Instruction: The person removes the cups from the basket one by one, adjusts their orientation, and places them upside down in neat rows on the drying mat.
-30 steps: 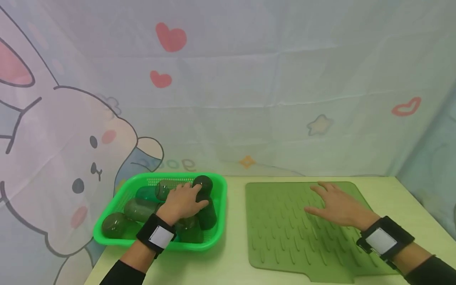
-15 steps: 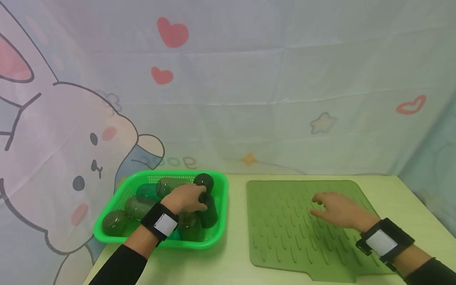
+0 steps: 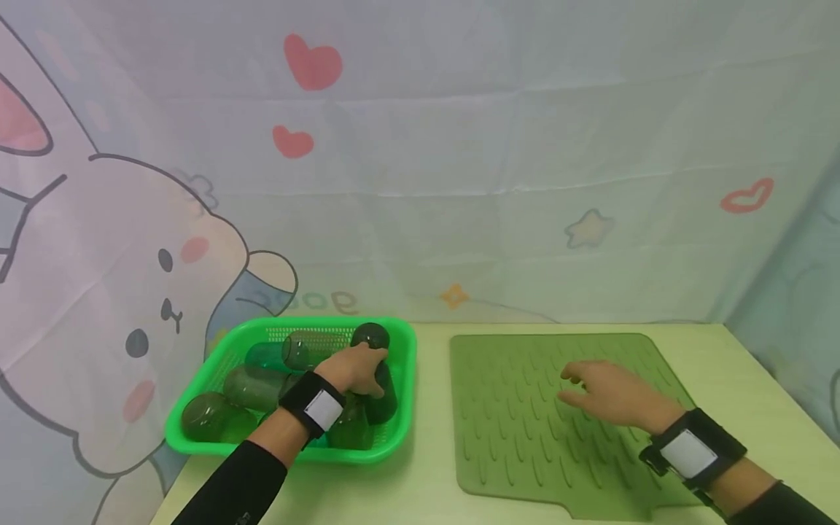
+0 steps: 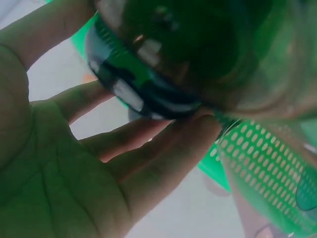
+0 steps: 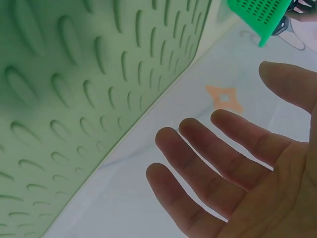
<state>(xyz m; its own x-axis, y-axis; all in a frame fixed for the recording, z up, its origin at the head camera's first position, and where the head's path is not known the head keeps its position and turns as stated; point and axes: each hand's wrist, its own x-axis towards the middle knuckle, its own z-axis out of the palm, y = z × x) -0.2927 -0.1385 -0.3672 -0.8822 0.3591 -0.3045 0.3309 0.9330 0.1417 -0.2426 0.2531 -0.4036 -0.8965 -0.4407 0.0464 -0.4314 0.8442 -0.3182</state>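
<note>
One dk, see-thru cup [image 3: 388, 397]

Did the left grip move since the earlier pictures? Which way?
Yes. In the head view, the left grip has moved to the right, closer to the right rim of the green basket.

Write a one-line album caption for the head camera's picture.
Left hand at dark see-through cups in a green basket, right hand above a bumpy green mat.
</note>
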